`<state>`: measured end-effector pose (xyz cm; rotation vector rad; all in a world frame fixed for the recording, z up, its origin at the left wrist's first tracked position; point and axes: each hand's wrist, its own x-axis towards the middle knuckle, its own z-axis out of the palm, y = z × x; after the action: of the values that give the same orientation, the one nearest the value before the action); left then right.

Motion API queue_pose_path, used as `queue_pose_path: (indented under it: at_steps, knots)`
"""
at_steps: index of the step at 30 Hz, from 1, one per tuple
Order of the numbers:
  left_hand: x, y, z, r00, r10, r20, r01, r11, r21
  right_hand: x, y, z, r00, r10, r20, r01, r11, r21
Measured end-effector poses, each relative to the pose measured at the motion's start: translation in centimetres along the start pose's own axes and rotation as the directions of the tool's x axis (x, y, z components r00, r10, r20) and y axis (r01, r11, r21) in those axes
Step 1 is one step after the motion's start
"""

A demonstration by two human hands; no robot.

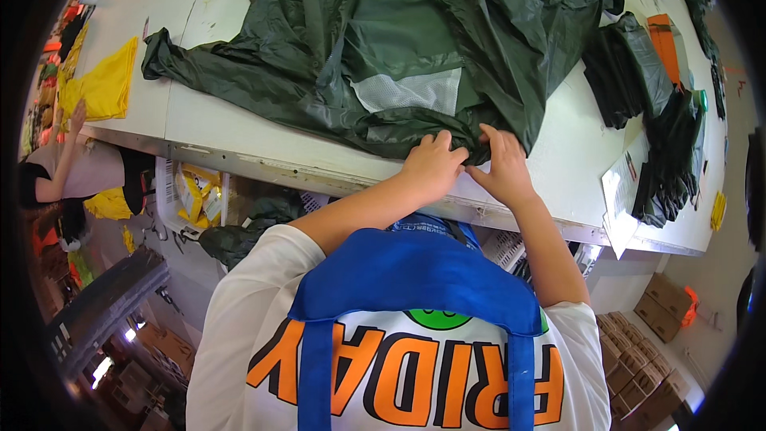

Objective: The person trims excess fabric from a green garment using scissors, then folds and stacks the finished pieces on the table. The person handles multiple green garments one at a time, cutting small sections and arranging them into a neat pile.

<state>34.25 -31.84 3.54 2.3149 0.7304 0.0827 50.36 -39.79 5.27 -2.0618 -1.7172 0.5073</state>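
Observation:
A large dark green rain jacket (383, 40) lies spread over a white worktable (574, 152), with a pale mesh lining patch (407, 92) showing near its lower part. My left hand (431, 164) and my right hand (501, 168) meet at the jacket's near hem, close to the table's front edge. Both pinch the green fabric between fingers and thumbs. One sleeve (199, 68) stretches out to the left across the table.
Dark folded garments (630, 72) and black bags (670, 160) pile up at the right, beside an orange item (662, 40) and paper sheets (618, 191). A yellow garment (104, 84) lies far left, near another person (72, 168). Cardboard boxes (638, 351) stand on the floor lower right.

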Motion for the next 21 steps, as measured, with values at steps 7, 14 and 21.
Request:
queue_pose_path:
  at_steps: [7,14,21]
  knots:
    - [1.2,0.2,1.1,0.995,-0.085,0.053,0.076,0.987,0.144,-0.8,1.9,0.7,0.992,0.077,0.098,-0.082,0.995,0.049]
    - [1.7,1.7,0.6,0.979,-0.2,0.027,0.198,0.979,0.052,-0.9,3.3,1.2,1.0,0.006,-0.027,-0.003,0.994,0.11]
    - [2.6,1.1,2.4,0.979,-0.2,0.045,0.192,0.97,0.151,-0.8,2.4,1.4,0.996,0.064,0.055,-0.058,0.993,-0.102]
